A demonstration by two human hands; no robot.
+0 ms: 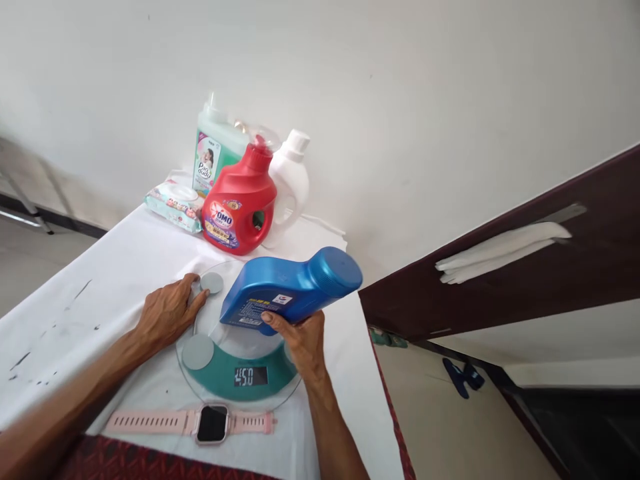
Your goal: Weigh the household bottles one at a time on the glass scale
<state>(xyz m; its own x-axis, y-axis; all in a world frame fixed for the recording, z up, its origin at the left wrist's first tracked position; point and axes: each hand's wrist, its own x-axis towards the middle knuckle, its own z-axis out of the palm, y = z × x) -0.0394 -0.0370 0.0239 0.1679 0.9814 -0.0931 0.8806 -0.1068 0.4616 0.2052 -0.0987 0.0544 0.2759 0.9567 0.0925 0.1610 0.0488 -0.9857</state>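
My right hand (301, 341) grips a blue detergent bottle (290, 287) by its underside, holding it tilted sideways over a round glass scale (240, 380) with a teal band. The scale's display (251, 376) is lit and shows digits. My left hand (170, 310) rests on the scale's far left rim, its fingertips touching a grey round pad (212, 282). Its fingers lie loosely curled and hold nothing.
A red OMO bottle (240, 203), a white bottle (290, 180), a green jug (217, 150) and a wipes pack (175, 203) stand at the table's back. A pink smartwatch (200, 423) lies near the front edge. A dark wooden board (500, 267) with folded white cloth (500, 250) is at right.
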